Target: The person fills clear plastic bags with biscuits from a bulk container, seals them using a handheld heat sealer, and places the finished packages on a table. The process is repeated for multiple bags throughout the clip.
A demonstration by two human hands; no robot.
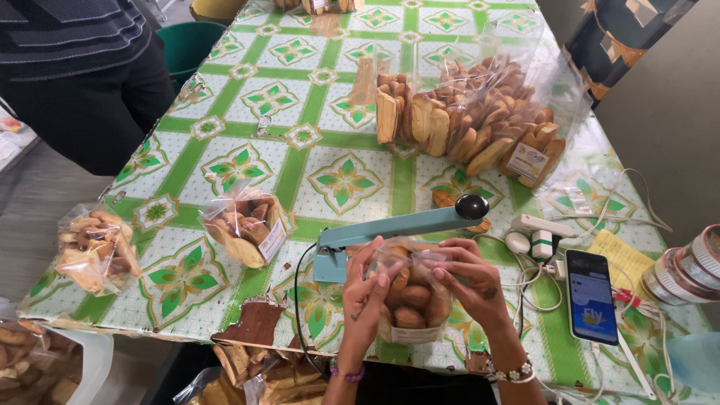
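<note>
My left hand (365,298) and my right hand (470,283) both pinch the top of a small clear bag of brown biscuits (410,300), holding it upright at the near table edge. The bag's open mouth sits just below the raised arm of a light blue heat sealer (397,229) with a black knob at its tip. A paper label shows at the bag's bottom.
A large open bag of long rusks (480,120) lies at the back right. Filled small bags (246,225) (96,247) rest on the left. A phone (590,296), power strip (536,240), tape rolls (686,270) and cables crowd the right. A person in dark clothes (82,67) stands far left.
</note>
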